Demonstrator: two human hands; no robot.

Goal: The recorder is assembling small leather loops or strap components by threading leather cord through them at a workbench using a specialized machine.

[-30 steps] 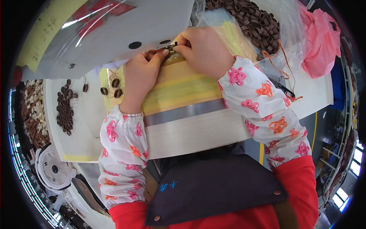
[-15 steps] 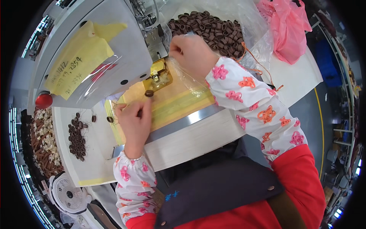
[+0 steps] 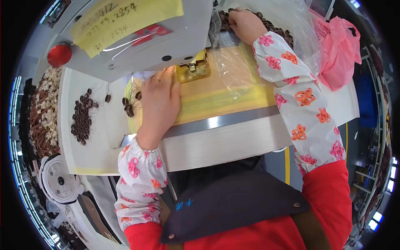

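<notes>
Head view: left hand (image 3: 156,100) lies flat, fingers spread and holding nothing, just left of the brass presser foot (image 3: 193,68). Right hand (image 3: 246,23) curls into the pile of brown loops (image 3: 279,31) under its fingertips; grasp cannot be told. Finished loops (image 3: 81,121) lie left; plastic bag (image 3: 237,66) overlaps the bed.

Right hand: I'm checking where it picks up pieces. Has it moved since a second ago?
Yes. The right hand left the brass clamp under the machine head and now reaches up-right into the brown loop pile.
</notes>
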